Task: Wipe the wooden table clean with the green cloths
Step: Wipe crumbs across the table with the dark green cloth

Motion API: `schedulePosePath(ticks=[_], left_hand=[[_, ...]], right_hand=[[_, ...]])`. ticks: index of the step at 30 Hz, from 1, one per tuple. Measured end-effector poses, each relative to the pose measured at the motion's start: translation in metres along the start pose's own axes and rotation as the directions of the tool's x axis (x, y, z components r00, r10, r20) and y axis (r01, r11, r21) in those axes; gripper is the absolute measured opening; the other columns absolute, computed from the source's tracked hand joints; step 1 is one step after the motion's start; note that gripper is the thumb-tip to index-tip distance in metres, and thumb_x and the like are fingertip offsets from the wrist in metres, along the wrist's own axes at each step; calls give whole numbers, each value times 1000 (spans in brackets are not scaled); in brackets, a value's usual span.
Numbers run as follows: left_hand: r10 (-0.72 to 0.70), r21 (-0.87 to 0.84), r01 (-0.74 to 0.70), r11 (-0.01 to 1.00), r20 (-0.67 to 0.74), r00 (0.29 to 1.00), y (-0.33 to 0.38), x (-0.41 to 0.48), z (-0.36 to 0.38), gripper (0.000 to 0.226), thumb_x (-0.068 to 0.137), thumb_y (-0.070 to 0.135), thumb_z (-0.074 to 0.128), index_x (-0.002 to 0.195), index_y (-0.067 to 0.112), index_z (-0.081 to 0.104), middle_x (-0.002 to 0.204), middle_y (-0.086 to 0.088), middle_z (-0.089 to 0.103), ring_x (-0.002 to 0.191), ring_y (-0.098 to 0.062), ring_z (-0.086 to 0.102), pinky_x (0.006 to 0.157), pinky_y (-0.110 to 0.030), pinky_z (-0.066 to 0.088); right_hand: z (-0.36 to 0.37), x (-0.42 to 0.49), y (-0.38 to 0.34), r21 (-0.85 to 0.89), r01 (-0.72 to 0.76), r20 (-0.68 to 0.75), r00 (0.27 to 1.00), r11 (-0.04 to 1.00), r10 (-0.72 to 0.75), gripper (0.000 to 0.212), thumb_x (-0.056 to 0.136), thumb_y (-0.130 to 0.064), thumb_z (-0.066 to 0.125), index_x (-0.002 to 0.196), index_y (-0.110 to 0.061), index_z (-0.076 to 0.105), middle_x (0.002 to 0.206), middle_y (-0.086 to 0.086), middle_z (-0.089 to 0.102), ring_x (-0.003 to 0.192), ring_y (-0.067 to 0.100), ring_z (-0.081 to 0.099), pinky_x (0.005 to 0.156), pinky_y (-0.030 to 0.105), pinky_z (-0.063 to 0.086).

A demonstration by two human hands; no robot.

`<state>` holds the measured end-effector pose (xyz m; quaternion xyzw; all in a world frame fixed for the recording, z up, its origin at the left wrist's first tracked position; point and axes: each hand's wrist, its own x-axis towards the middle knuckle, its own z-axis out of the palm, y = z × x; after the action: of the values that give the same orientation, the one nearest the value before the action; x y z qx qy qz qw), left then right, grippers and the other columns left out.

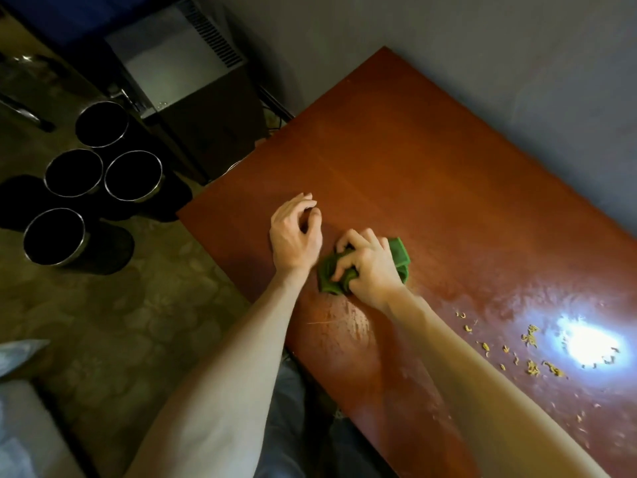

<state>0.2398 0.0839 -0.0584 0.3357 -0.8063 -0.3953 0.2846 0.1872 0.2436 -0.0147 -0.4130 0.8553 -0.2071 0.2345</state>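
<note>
A crumpled green cloth (365, 270) is bunched under the right hand (370, 267), whose fingers are curled down and closed on it, pressed to the reddish-brown wooden surface (413, 167) near its left end. The left hand (294, 232) is held just beside the cloth, fingers loosely bent and gripping nothing; whether it touches the wood cannot be told. Only one cloth is seen.

Scattered yellowish crumbs (531, 353) lie well apart to the right, around a bright glare, with wet-looking smears nearer the front edge. Since the cloth is balled up, little of it meets the wood, so streaks could be left and crumbs merely pushed along. A sweep toward the near edge could send crumbs onto the patterned floor (138, 305). Four dark metal-rimmed buckets (103, 181) stand open below the left end, where debris might also be dropped unintentionally.
</note>
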Motion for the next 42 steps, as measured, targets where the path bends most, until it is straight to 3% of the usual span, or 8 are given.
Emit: schedulePosePath(ticks=[8, 13, 18, 22, 30, 33, 37, 42], left_hand=[[-23, 66, 21, 998, 33, 999, 3, 0, 4, 31, 93, 29, 60, 106, 12, 82, 121, -1, 78, 121, -17, 69, 110, -37, 49], [75, 85, -78, 993, 42, 996, -1, 3, 5, 28, 93, 24, 62, 106, 7, 81, 120, -4, 78, 117, -12, 68, 105, -12, 40], [68, 169, -87, 982, 114, 991, 2, -2, 2, 35, 98, 32, 58, 120, 13, 77, 134, -2, 72, 132, -15, 61, 117, -38, 44], [88, 461, -232, 857, 312, 946, 22, -8, 1, 45, 98, 37, 59, 137, 16, 62, 144, -9, 58, 143, -27, 48, 122, -49, 35], [222, 334, -639, 693, 744, 630, 73, -44, 22, 56, 103, 38, 55, 156, 22, 49, 168, -6, 36, 152, -28, 36, 123, -49, 31], [240, 251, -658, 710, 792, 561, 84, -58, 35, 54, 106, 37, 50, 158, 24, 47, 169, -3, 34, 155, -25, 32, 125, -47, 27], [276, 149, -718, 680, 855, 440, 86, -53, 46, 52, 107, 36, 48, 158, 23, 48, 168, -4, 37, 155, -24, 31, 124, -47, 28], [331, 5, -799, 601, 908, 255, 97, -33, 60, 51, 108, 35, 46, 158, 24, 47, 168, -3, 37, 155, -23, 31, 125, -48, 25]], right_hand=[[-8, -65, 27, 60, -260, -81, 961, 964, 264, 38, 71, -1, 73, 79, -38, 78, 107, -8, 48, 102, 21, 35, 89, 45, 31], [19, -16, -43, -2, -364, -236, 905, 931, 353, 46, 87, -13, 64, 132, -20, 56, 129, 12, 41, 113, 37, 42, 86, 47, 48], [74, -57, -64, 0, -338, -321, 891, 941, 320, 51, 92, -28, 70, 138, -15, 52, 128, 15, 47, 107, 35, 49, 83, 44, 52], [70, -105, -29, -112, -321, -365, 894, 941, 261, 59, 84, -26, 77, 139, -18, 59, 118, 11, 48, 100, 34, 50, 77, 45, 52], [63, -139, -11, -27, -583, -514, 705, 812, 489, 67, 74, -6, 70, 139, -20, 64, 143, 10, 54, 128, 31, 48, 108, 45, 38], [79, -134, -30, -23, -531, -496, 742, 847, 451, 65, 79, -7, 62, 143, -16, 60, 154, 11, 50, 142, 30, 45, 124, 48, 25], [78, -146, -11, -152, -499, -505, 781, 853, 367, 56, 84, -19, 58, 140, -19, 63, 150, 10, 56, 130, 29, 53, 116, 45, 34], [54, -139, -3, -17, -805, -557, 500, 593, 663, 62, 80, -30, 72, 140, -19, 63, 126, 10, 58, 111, 31, 50, 96, 42, 41]])
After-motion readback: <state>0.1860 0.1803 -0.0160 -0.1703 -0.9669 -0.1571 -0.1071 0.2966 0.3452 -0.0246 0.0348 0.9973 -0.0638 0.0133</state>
